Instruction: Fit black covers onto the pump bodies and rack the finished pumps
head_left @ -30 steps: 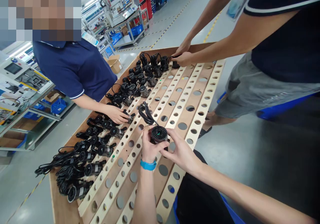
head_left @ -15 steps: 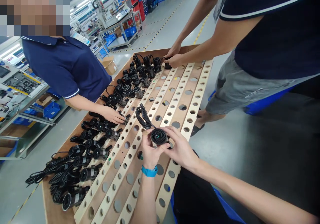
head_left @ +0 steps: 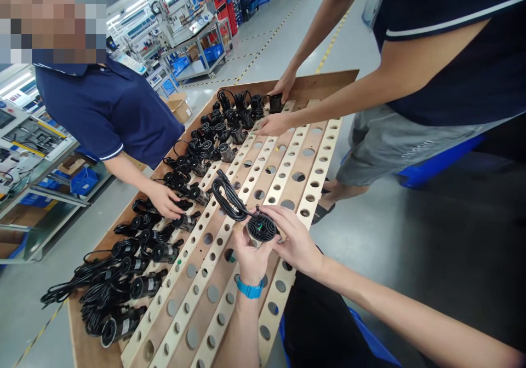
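Note:
Between both hands, over the rack, is a small black pump [head_left: 262, 227] with a round grooved end facing up and a green spot at its centre. Its bundled black cable [head_left: 226, 198] sticks out toward the upper left. My left hand [head_left: 250, 256], with a blue band at the wrist, grips the pump from the left and below. From the right, my right hand [head_left: 296, 242] closes its fingers and thumb around the pump's side. The underside of the pump is hidden by my fingers.
A wooden rack [head_left: 242, 236] with rows of round holes lies beneath. Several similar black pumps with cables [head_left: 148, 286] fill its left side. One co-worker's hand [head_left: 164, 199] rests among them; another co-worker's hands [head_left: 283, 86] hold a pump at the far end.
The pump in my hands has tilted slightly, and its cable has swung left and down. The left co-worker's hand moved toward me; the right co-worker's hands have separated.

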Demonstrator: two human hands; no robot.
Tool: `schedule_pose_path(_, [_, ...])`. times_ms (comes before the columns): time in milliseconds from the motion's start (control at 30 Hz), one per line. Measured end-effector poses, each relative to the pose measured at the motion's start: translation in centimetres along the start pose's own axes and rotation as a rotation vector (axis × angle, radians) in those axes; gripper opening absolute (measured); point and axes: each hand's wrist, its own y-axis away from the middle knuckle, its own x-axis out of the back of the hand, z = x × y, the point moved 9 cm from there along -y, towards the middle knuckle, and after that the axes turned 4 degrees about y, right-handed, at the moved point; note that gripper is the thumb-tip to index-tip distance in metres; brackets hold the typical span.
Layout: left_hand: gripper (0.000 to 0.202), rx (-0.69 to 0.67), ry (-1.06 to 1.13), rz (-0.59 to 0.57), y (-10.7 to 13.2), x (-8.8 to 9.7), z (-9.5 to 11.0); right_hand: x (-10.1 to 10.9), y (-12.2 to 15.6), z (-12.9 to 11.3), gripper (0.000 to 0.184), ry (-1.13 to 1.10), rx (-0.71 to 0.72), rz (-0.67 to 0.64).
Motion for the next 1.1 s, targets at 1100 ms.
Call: schedule_pose_path(1100, [0.062, -0.019, -0.373, 0.063, -2.7, 5.8, 3.8, -4.2, -1.2, 3.3, 0.061, -0.357, -0.184, -0.555])
